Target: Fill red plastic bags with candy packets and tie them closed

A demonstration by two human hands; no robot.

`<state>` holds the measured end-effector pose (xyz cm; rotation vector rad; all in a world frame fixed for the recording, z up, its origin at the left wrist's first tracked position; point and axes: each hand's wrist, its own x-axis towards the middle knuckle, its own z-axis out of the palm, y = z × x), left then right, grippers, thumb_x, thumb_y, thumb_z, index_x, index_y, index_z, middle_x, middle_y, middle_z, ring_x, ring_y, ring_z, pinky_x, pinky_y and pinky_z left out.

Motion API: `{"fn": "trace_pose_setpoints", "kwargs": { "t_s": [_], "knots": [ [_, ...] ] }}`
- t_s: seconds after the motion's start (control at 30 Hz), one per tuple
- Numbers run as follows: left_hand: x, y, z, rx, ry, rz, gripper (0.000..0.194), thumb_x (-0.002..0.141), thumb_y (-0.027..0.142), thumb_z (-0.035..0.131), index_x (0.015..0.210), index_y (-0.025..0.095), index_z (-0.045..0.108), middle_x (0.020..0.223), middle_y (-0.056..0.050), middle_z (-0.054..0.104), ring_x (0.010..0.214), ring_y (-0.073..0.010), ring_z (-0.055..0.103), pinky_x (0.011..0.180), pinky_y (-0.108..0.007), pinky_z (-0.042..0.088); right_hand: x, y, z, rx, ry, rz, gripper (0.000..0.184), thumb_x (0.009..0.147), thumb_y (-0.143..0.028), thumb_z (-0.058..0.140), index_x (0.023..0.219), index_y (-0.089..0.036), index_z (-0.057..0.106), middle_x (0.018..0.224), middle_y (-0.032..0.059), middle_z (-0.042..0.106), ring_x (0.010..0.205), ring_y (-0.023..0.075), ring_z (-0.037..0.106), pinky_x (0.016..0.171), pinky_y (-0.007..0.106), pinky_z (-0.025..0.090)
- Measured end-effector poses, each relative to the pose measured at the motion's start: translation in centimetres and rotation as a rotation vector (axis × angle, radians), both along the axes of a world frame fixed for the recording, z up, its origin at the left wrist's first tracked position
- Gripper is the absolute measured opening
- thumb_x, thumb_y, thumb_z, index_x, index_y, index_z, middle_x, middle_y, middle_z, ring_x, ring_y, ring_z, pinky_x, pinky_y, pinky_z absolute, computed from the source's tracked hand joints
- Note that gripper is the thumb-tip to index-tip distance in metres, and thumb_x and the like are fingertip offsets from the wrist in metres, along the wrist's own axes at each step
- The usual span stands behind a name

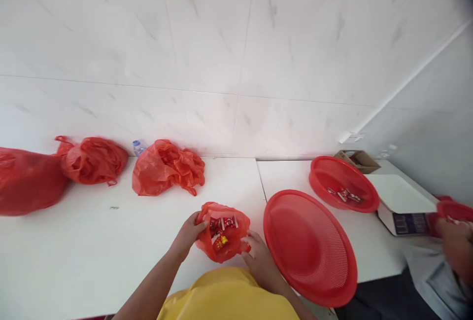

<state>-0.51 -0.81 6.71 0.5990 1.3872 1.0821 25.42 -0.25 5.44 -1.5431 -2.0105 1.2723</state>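
- Holding an open red bag (pixel 214 207) in the head view, the left hand (pixel 189 237) pinched its left edge between thumb and fingers.
- The right hand (pixel 260 257) touched the bag's right side, fingers parted and loosely curled; whether it gripped the plastic, I could not tell.
- Red wrapped packets (pixel 229 222) and a yellow-and-red packet (pixel 220 242) lay inside the bag, above the white table (pixel 111 246).
- Just right of the right hand, a large red basket (pixel 306 241) sat tilted; behind it, a second basket (pixel 340 174) held several small packets (pixel 345 195).
- Along the wall stood a bunched red bag (pixel 158 172), two fuller-looking red bags (pixel 27 182) farther left and a bottle (pixel 138 148).
- Near a white box (pixel 401 194) at far right, another person's hand (pixel 456 243) showed, blurred.
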Motion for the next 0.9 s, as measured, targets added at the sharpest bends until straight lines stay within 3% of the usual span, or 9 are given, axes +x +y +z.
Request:
{"fn": "trace_pose_setpoints", "kwargs": {
  "t_s": [0.13,0.27,0.37,0.5,0.63,0.8,0.9],
  "knots": [
    [0.7,1.1,0.9,0.023,-0.035,0.026,0.051,0.065,0.039,0.077,0.107,0.015,0.061,0.096,-0.008,0.070,0.084,-0.0226,0.065,0.080,-0.036,0.049,0.3,-0.4,-1.1,-0.054,0.039,-0.090,0.050,0.074,-0.023,0.052,0.123,-0.024,0.062,0.152,0.0077,0.039,0.140,0.0240,0.036,0.110,0.039,0.038],
    [1.2,1.8,2.5,0.069,-0.028,0.030,0.044,0.067,0.039,0.074,0.102,0.015,0.064,0.086,-0.005,0.069,0.076,-0.0186,0.062,0.075,-0.033,0.048,0.4,0.4,-1.6,-0.113,0.091,-0.149,0.055,0.075,-0.026,0.050,0.130,-0.017,0.058,0.137,0.0133,0.054,0.128,0.0266,0.050,0.105,0.041,0.042],
    [0.9,1.8,3.6,0.097,0.022,0.060,0.040,0.069,0.038,0.070,0.101,0.015,0.065,0.082,-0.004,0.068,0.072,-0.0166,0.060,0.072,-0.031,0.046,0.3,1.4,-0.5,-0.092,0.157,-0.188,0.060,0.078,-0.030,0.049,0.135,-0.012,0.052,0.134,0.0164,0.057,0.122,0.0269,0.055,0.101,0.040,0.045],
    [-0.5,1.4,4.4,0.169,0.093,0.136,0.042,0.071,0.036,0.068,0.107,0.017,0.066,0.084,-0.003,0.068,0.074,-0.0160,0.059,0.073,-0.030,0.046,0.2,3.1,2.3,0.063,0.243,-0.277,0.058,0.083,-0.037,0.049,0.137,-0.018,0.051,0.135,0.0124,0.056,0.118,0.0250,0.057,0.097,0.037,0.048],
    [-1.9,0.8,3.3,0.156,0.159,0.163,0.052,0.070,0.038,0.071,0.115,0.016,0.062,0.092,-0.006,0.071,0.080,-0.0193,0.064,0.076,-0.033,0.048,0.3,4.3,2.9,0.100,0.237,-0.217,0.049,0.082,-0.036,0.052,0.128,-0.022,0.060,0.131,0.0106,0.059,0.112,0.0244,0.060,0.093,0.037,0.051],
    [-2.5,-0.6,0.3,0.016,0.169,0.167,0.069,0.066,0.038,0.076,0.127,0.016,0.051,0.093,-0.007,0.071,0.084,-0.0213,0.067,0.078,-0.036,0.052,0.0,3.5,0.2,0.070,0.154,-0.152,0.046,0.078,-0.032,0.053,0.121,-0.021,0.064,0.138,0.0120,0.052,0.129,0.0276,0.049,0.096,0.041,0.048],
    [-2.4,-1.2,-0.5,-0.002,0.146,0.165,0.068,0.070,0.038,0.074,0.128,0.017,0.047,0.097,-0.008,0.070,0.087,-0.0211,0.067,0.081,-0.037,0.053,-0.3,1.9,-0.8,0.027,0.142,-0.116,0.045,0.081,-0.030,0.049,0.123,-0.023,0.061,0.141,0.0102,0.048,0.129,0.0253,0.048,0.097,0.040,0.047]
  ]
}}
